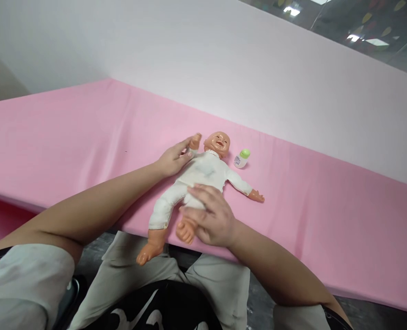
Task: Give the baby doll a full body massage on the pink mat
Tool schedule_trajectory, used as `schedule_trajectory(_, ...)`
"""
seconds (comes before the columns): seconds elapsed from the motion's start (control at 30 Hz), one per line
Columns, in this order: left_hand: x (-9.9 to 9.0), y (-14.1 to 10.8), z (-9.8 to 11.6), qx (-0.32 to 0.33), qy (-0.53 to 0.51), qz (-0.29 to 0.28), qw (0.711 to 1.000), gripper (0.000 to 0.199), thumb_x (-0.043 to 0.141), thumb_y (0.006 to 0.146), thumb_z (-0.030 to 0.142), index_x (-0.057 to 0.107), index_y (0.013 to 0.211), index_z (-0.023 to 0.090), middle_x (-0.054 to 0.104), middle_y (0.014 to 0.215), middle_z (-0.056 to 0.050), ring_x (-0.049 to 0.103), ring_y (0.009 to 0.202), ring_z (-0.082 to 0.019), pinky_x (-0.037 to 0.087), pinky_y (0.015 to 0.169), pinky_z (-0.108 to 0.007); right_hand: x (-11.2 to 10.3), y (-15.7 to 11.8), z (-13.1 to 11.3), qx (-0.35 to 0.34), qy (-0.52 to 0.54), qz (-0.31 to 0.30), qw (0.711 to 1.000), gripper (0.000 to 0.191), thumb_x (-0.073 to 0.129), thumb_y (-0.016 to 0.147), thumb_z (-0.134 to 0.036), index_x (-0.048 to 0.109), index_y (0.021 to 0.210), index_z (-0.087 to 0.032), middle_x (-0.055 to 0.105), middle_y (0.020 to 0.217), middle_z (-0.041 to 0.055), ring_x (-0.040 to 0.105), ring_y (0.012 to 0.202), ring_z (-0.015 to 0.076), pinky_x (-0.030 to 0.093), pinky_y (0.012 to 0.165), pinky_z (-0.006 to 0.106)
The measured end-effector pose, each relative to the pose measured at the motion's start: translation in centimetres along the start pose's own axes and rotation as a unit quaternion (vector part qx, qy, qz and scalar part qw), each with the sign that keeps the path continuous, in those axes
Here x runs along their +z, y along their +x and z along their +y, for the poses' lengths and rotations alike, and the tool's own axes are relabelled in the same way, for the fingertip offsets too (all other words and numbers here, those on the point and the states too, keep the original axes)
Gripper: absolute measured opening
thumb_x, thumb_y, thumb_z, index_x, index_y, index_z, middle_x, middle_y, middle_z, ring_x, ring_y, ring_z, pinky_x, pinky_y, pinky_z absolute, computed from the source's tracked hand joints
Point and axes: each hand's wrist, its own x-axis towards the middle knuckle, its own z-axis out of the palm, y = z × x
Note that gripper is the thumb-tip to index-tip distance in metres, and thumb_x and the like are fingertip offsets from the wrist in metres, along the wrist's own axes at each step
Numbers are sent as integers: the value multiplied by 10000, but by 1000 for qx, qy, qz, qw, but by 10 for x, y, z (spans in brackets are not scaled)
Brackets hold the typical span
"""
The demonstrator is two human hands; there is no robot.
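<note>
A baby doll with a white cloth body lies on its back on the pink cover, its head away from me. My left hand is at the doll's raised arm on the left, fingers and thumb around the sleeve near the doll's hand. My right hand lies over the doll's leg on the right, its fingers apart across the thigh and slightly blurred. The doll's other leg stretches toward me, its foot past the table edge. A small white bottle with a green cap stands right of the doll's head.
The pink-covered table runs across the view against a white wall. Dark glass with light reflections is at the upper right. My legs in light trousers are below the front edge.
</note>
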Motion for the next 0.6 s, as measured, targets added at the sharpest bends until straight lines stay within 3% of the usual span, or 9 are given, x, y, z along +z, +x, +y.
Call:
schedule_trajectory(0.07, 4, -4, 6, 59, 80, -69, 993, 700, 472, 1049, 556, 409, 1653, 207, 472, 1662, -155, 464, 1518, -346, 374, 1255, -505, -5, -1, 11, 47, -27, 45, 998, 441, 660, 924, -200, 604, 1357, -266, 453, 1644, 144, 463, 1522, 336, 469, 1197, 578)
schedule_trajectory(0.17, 9, -7, 8, 70, 166, -116, 977, 656, 428, 1073, 499, 393, 1669, 227, 419, 1701, -134, 359, 1589, -347, 276, 1308, -547, -6, -4, 33, 153, -53, 55, 985, 435, 635, 911, -197, 581, 1340, -245, 403, 1666, 169, 409, 1557, 374, 454, 1199, 634)
schedule_trajectory(0.27, 10, -6, 8, 51, 181, -112, 976, 665, 411, 1077, 494, 356, 1686, 232, 398, 1715, -120, 349, 1595, -339, 289, 1302, -550, -5, -9, 54, 270, -31, 43, 961, 459, 647, 884, -206, 568, 1336, -220, 460, 1613, 197, 437, 1542, 374, 466, 1197, 622)
schedule_trajectory(0.33, 9, -4, 8, 40, 167, -83, 982, 663, 432, 1065, 507, 402, 1660, 218, 455, 1681, -120, 414, 1558, -330, 319, 1291, -528, -5, -11, 61, 297, -9, 44, 954, 504, 659, 865, -204, 555, 1359, -214, 504, 1572, 200, 478, 1514, 363, 469, 1200, 606)
schedule_trajectory(0.43, 2, -1, 6, -6, 124, -27, 992, 604, 496, 1029, 543, 542, 1552, 245, 601, 1559, -98, 555, 1434, -329, 410, 1229, -500, -6, -11, 59, 255, 2, 43, 966, 498, 638, 869, -202, 559, 1361, -225, 538, 1542, 182, 489, 1503, 351, 472, 1198, 594)
schedule_trajectory(0.53, -7, 3, -7, -106, 55, 43, 992, 487, 549, 992, 585, 675, 1332, 260, 728, 1347, -82, 675, 1230, -322, 518, 1091, -457, -7, -7, 46, 177, -11, 48, 983, 429, 609, 896, -246, 577, 1325, -242, 561, 1513, 178, 536, 1453, 354, 503, 1153, 601)
schedule_trajectory(0.6, -14, 6, -21, -179, -14, 112, 977, 435, 634, 934, 597, 688, 1157, 226, 757, 1166, -96, 709, 1093, -301, 561, 992, -429, -7, -3, 35, 123, -13, 50, 991, 399, 609, 900, -273, 591, 1297, -248, 594, 1470, 173, 585, 1389, 351, 521, 1123, 597)
